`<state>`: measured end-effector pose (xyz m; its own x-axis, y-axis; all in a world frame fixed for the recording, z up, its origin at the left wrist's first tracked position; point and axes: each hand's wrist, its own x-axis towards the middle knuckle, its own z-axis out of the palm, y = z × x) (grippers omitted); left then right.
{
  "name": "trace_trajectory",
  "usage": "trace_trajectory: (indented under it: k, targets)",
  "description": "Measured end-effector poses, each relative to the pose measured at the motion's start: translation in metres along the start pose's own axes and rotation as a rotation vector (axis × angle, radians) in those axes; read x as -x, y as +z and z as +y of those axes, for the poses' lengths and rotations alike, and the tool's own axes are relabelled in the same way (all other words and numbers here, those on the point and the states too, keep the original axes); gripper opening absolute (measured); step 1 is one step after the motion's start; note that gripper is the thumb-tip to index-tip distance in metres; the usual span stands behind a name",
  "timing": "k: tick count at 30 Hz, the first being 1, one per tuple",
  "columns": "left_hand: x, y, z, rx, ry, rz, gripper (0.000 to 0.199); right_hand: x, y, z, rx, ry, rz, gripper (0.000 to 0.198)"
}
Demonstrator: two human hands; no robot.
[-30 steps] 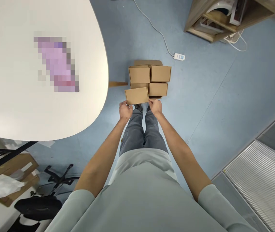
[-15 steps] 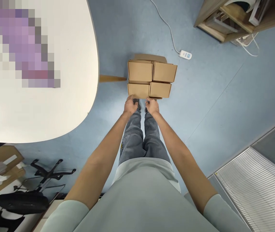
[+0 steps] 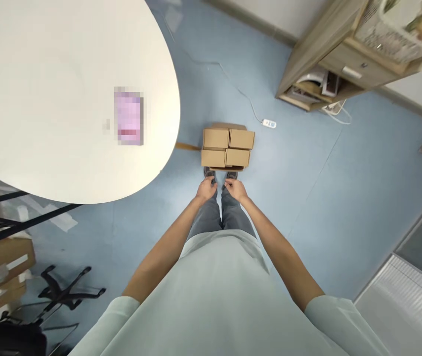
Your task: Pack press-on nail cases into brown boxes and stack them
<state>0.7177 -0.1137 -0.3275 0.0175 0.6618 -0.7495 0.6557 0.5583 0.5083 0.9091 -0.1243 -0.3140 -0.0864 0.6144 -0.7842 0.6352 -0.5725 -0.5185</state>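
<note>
Several small brown cardboard boxes [image 3: 216, 138] stand on the floor in two rows of two, just beyond my shoes. Strips of more cardboard [image 3: 229, 125] show along their far and near edges; what lies beneath is hidden. My left hand [image 3: 206, 189] hangs above my left shin, short of the boxes, with loosely curled fingers and nothing visible in it. Level with it, my right hand [image 3: 235, 189] hovers over the other leg, thumb and fingers slightly apart. Neither hand touches cardboard.
A white round-edged table [image 3: 85, 168] stands at left, a blurred pink item [image 3: 128, 118] on it. A white power strip [image 3: 269, 123] and its cord lie beyond the boxes. A wooden cabinet [image 3: 307, 59] is at upper right, a black chair base [image 3: 64, 294] at lower left.
My view has risen, so the boxes look smaller and lower in view. Both hands have come away from the boxes' near edge, back toward my body.
</note>
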Motion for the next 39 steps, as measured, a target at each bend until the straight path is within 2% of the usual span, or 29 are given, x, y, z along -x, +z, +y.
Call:
trace_trajectory:
  k: [4, 10, 14, 18, 22, 26, 32, 39]
  targets:
    - [0.05, -0.032, 0.045, -0.088, 0.11, 0.007, 0.037, 0.045, -0.033, -0.023, -0.05, -0.047, 0.015, 0.032]
    - [0.115, -0.065, 0.094, 0.047, 0.34, 0.068, 0.031, 0.092, -0.073, -0.049, -0.126, -0.194, 0.092, 0.028]
    - [0.153, -0.083, 0.111, 0.134, 0.448, 0.109, 0.036, 0.116, -0.089, -0.061, -0.235, -0.27, 0.163, 0.026]
    - [0.188, -0.105, 0.112, 0.232, 0.494, 0.187, 0.044, 0.141, -0.095, -0.074, -0.317, -0.356, 0.201, 0.029]
    - [0.219, -0.129, 0.1, 0.292, 0.529, 0.244, 0.05, 0.166, -0.084, -0.093, -0.334, -0.435, 0.217, 0.035]
    - [0.253, -0.151, 0.073, 0.373, 0.572, 0.308, 0.053, 0.191, -0.056, -0.119, -0.347, -0.521, 0.187, 0.044]
    - [0.307, -0.186, 0.012, 0.545, 0.575, 0.408, 0.054, 0.231, -0.004, -0.163, -0.305, -0.593, 0.174, 0.052]
    - [0.362, -0.219, -0.064, 0.71, 0.563, 0.588, 0.048, 0.273, 0.066, -0.225, -0.26, -0.655, 0.118, 0.056]
